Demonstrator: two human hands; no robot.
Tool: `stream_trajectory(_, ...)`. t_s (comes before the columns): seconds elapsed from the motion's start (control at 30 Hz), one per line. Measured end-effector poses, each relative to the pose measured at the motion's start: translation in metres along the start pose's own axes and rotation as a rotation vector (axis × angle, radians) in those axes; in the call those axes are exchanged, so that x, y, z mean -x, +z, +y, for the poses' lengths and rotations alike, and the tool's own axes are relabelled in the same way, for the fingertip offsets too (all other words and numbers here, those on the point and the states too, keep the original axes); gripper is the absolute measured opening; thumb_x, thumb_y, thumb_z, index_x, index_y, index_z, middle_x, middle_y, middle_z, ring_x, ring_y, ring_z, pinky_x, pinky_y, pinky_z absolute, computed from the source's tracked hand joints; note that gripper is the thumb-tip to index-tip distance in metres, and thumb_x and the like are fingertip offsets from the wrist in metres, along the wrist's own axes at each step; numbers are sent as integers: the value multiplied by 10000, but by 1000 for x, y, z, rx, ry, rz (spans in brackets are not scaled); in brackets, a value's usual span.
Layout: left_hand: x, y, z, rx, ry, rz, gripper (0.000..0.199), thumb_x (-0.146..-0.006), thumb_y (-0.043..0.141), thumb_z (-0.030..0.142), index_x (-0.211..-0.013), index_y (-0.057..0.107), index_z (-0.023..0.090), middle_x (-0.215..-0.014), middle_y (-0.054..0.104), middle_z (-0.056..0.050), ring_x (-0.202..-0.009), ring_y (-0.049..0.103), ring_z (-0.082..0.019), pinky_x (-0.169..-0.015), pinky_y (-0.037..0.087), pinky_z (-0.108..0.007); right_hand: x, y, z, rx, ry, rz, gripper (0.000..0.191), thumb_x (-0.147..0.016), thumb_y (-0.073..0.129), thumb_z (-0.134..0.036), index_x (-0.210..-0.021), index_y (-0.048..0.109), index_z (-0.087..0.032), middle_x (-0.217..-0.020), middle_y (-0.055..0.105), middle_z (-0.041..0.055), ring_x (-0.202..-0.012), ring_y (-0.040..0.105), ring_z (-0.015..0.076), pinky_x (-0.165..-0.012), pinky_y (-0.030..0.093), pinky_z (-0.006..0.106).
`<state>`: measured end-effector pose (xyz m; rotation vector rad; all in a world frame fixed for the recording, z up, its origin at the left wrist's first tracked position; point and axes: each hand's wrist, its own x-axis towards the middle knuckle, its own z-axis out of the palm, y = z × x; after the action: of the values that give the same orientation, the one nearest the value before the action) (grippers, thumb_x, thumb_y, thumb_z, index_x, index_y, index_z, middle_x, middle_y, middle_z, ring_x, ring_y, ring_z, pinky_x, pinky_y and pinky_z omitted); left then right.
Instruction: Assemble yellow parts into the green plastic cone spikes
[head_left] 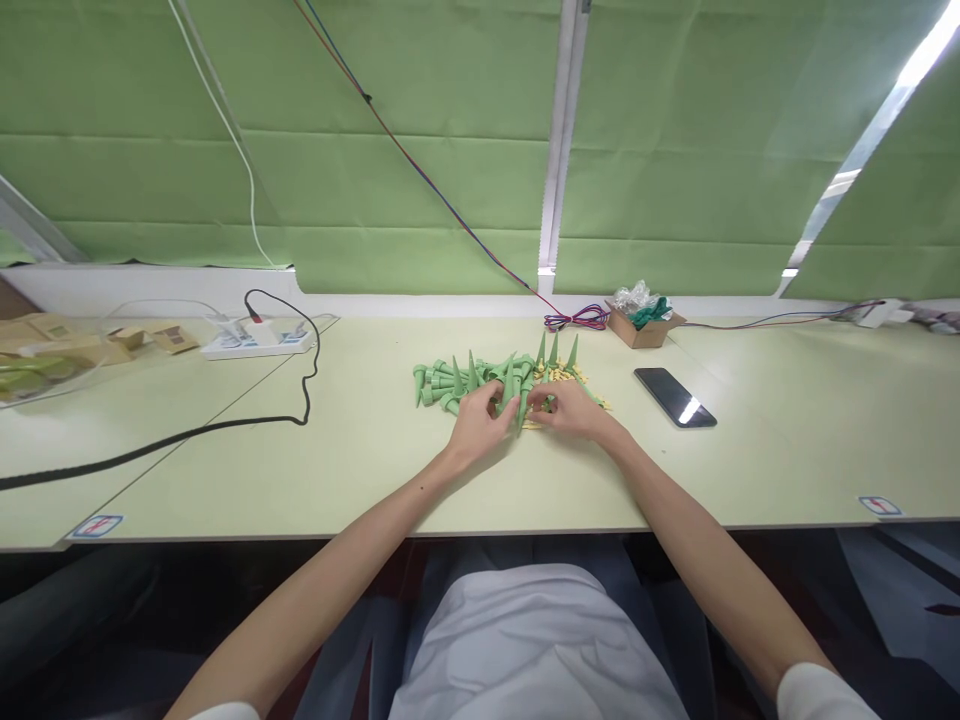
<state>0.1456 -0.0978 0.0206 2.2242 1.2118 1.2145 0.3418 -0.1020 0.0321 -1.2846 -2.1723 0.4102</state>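
Several green plastic spikes (442,383) lie piled on the pale table, some standing with their points up. Small yellow pieces (559,373) are heaped at the right side of the pile. My left hand (482,418) is closed around a green spike (511,385) at the front of the pile. Close beside it, my right hand (566,408) is pinched near the same spike, its fingertips next to the yellow pieces. What is between the right fingertips is too small to make out.
A black phone (675,397) lies to the right. Behind it are a small cardboard box (641,330) with plastic and green material, and coiled wires (577,318). At the left are a power strip (259,343), a black cable (225,425) and cardboard pieces (112,347).
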Motion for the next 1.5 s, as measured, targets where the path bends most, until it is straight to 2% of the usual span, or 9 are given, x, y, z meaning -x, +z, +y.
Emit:
stream_trajectory(0.17,-1,-2,2,50,-34,-2,287,-865,566,450,-786,565,175,-603,509,16,-526,447,-121,-535,328,-264,2,-1,2,30,-51,-76,125,-746,710,-177,-869,728,-166,-781,712,15,-686,604,135,-673,423,236)
stream_trajectory(0.53,-1,-4,3,108,-82,-13,313,-857,580,478,-809,576,169,-699,562,4,-494,389,-92,-510,312,-259,2,4,9,68,-96,-124,142,-743,667,-119,-860,733,-165,-791,728,29,-685,625,148,-671,436,252)
stream_trajectory(0.73,-1,-2,-2,149,-96,-4,332,-858,583,497,-781,555,175,-720,538,21,-498,388,-82,-532,330,-256,3,4,7,85,-81,-116,149,-748,641,-122,-868,720,-162,-777,719,30,-659,610,148,-651,429,253)
stream_trajectory(0.9,-3,-2,-3,219,-127,8,385,-863,577,534,-721,525,180,-632,479,35,-480,397,-86,-508,327,-249,4,4,6,83,-64,-99,177,-750,608,-91,-881,704,-161,-731,708,23,-616,590,137,-630,418,245)
stream_trajectory(1.17,-5,-4,0,420,-279,-19,427,-864,572,578,-691,522,190,-424,372,70,-338,376,-96,-406,296,-243,3,2,0,21,-51,56,113,-795,604,-116,-878,667,-160,-770,697,20,-552,531,103,-616,411,246)
stream_trajectory(1.37,-7,-5,-1,534,-310,6,426,-818,654,550,-663,495,187,-469,446,51,-366,415,-91,-410,291,-241,4,10,-12,-111,-164,270,149,-914,537,-232,-1005,638,-171,-893,661,48,-518,484,89,-585,428,263)
stream_trajectory(1.5,-8,-5,0,592,-326,17,428,-792,699,518,-651,462,190,-480,491,44,-360,429,-88,-410,295,-240,4,16,-18,-136,-229,289,167,-945,514,-279,-997,644,-188,-875,617,51,-541,496,104,-586,443,276)
